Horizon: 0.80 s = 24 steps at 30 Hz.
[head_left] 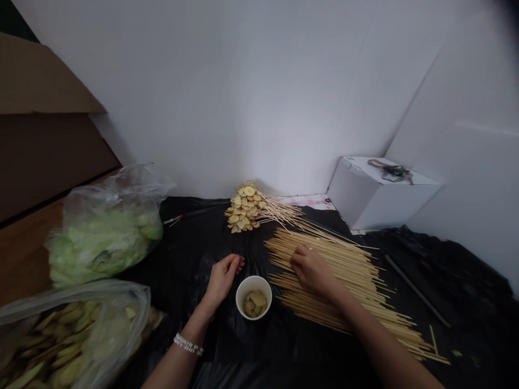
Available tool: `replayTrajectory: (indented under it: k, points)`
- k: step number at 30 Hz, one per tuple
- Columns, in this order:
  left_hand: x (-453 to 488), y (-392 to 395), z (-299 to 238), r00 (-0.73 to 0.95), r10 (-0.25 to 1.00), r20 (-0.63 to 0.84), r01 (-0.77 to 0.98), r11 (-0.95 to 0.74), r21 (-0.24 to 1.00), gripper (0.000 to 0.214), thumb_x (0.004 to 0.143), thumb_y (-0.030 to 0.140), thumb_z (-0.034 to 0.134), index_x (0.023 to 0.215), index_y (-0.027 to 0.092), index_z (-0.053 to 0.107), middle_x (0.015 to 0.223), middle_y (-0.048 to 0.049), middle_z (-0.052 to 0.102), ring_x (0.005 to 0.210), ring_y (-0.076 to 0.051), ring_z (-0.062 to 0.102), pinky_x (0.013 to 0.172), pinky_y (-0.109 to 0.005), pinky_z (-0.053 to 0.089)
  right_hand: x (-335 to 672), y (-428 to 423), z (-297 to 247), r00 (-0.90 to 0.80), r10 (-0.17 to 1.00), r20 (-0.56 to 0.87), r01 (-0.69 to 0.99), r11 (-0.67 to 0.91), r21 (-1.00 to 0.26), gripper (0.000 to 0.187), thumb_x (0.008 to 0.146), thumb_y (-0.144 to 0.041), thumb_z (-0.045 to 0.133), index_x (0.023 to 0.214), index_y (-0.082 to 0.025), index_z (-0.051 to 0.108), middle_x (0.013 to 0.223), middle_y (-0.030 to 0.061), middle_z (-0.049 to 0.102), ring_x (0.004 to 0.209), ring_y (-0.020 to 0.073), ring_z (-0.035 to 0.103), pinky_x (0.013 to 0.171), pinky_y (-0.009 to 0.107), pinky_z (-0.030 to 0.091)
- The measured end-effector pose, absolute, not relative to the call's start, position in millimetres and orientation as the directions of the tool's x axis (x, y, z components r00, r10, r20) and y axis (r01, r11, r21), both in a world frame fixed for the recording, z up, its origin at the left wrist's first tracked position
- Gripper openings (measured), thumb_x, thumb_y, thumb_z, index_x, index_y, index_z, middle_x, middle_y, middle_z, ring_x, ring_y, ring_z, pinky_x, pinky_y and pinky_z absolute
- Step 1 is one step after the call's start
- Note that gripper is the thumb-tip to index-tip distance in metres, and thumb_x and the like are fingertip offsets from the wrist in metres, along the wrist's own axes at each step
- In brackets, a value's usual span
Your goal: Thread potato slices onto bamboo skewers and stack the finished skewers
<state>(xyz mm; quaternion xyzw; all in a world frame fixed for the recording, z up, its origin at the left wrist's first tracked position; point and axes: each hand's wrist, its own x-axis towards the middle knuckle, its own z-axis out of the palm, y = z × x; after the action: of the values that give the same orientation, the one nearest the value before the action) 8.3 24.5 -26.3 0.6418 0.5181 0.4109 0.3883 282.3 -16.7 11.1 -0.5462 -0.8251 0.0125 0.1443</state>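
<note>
the left hand (222, 279) lies half curled and empty on the black plastic sheet (190, 329), just beside a white paper cup (253, 280) of pale slices. the right hand (312, 270) rests on spread bamboo skewers (357, 275), fingers low; whether it pinches one, i cannot tell. the cup sits between the hands, within reach of both. a bundle of skewered yellow slices (245, 208) lies upper centre, while a bag of green slices (101, 240) and a bag of yellow slices (68, 340) sit close by at the left.
</note>
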Motion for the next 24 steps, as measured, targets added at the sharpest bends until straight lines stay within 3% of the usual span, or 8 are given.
replayTrajectory:
  k: [7,13,24]
  points:
    - [9.5,23.4,-24.2,0.119,0.986,0.117,0.364,-0.153,0.919,0.04,0.086,0.049,0.046,0.087,0.015,0.069,0.076,-0.0069,0.07,0.067,-0.018,0.063,0.062,-0.028,0.05,283.1,-22.2,18.4,-0.429,0.898,0.095,0.89,0.438,-0.128,0.024,0.091,-0.017,0.046,0.073,-0.017,0.062,0.083,0.0048,0.061,0.079,0.0157,0.051,0.07,0.027,0.033]
    - [9.3,23.2,-25.4,0.116,0.985,0.125,0.369,-0.16,0.915,0.039,0.086,0.048,0.047,0.087,0.015,0.068,0.077,-0.0067,0.07,0.068,-0.018,0.063,0.063,-0.028,0.05,282.1,-26.7,22.6,-0.427,0.897,0.117,0.892,0.439,-0.108,0.02,0.09,-0.017,0.045,0.08,-0.018,0.062,0.087,0.0056,0.062,0.081,0.0163,0.054,0.072,0.027,0.034]
    - [10.1,22.1,-25.1,0.108,0.985,0.136,0.355,-0.166,0.92,0.038,0.086,0.047,0.048,0.086,0.015,0.068,0.076,-0.0065,0.069,0.067,-0.018,0.062,0.064,-0.029,0.049,280.7,-27.7,20.0,-0.414,0.91,0.021,0.907,0.415,-0.078,0.024,0.091,-0.016,0.045,0.078,-0.016,0.066,0.087,0.0087,0.066,0.079,0.0179,0.058,0.068,0.028,0.035]
